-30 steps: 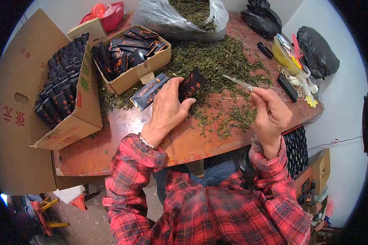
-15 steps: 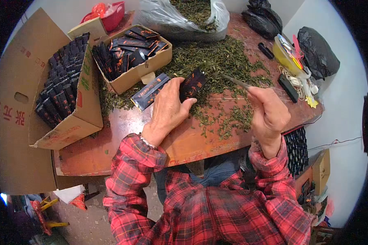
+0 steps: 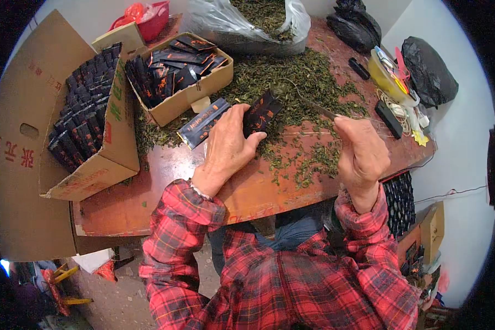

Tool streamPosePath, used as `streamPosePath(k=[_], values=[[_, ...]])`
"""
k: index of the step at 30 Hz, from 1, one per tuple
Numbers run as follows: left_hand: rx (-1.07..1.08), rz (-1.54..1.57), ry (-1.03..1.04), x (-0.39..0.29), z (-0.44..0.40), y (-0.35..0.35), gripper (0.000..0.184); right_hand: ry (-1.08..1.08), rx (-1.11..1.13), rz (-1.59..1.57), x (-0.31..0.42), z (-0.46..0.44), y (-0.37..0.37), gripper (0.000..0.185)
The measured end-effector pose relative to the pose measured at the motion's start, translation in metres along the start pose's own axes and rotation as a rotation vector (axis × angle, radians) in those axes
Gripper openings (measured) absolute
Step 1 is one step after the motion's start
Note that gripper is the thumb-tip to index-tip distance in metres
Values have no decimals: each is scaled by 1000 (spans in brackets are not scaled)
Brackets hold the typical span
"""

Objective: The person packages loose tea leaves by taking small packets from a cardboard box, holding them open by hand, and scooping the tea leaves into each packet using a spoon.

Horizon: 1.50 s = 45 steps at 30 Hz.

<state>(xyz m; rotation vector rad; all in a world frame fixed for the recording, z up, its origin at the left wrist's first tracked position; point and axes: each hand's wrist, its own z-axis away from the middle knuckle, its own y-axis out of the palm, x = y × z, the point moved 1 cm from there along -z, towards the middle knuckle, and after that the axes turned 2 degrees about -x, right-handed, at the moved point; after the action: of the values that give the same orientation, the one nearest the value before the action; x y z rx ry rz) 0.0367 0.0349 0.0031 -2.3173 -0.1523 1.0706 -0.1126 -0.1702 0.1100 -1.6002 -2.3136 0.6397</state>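
Note:
My left hand (image 3: pixel 225 148) is closed around a black packet (image 3: pixel 263 111) with orange print, its mouth tilted toward the leaf pile. A few more black packets (image 3: pixel 202 125) stick out on the other side of the same hand; whether it grips those too is unclear. In my right hand (image 3: pixel 363 148) is the thin handle of a metal spoon (image 3: pixel 322 111). Its bowl reaches into the dried leaves (image 3: pixel 313 74) right of the packet's mouth and is hard to make out against them.
Filled packets crowd a large cardboard box (image 3: pixel 124 146) on the left and a smaller carton (image 3: pixel 176 110) behind my left hand. A clear plastic bag (image 3: pixel 214 27) of leaves stands at the back. On the right are a yellow tub (image 3: pixel 388 82) of tools and black bags (image 3: pixel 429 71).
The spoon's bowl has shifted slightly away from the packet's mouth, and its curved edge now shows over the leaves. My left hand and the packet have hardly moved.

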Motion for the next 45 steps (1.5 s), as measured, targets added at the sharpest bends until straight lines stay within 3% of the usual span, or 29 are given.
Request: streamPosePath(k=[45], values=[[-21,20,4,1,-1,0,59,-77,-44,-12,-1,3,4,38]])
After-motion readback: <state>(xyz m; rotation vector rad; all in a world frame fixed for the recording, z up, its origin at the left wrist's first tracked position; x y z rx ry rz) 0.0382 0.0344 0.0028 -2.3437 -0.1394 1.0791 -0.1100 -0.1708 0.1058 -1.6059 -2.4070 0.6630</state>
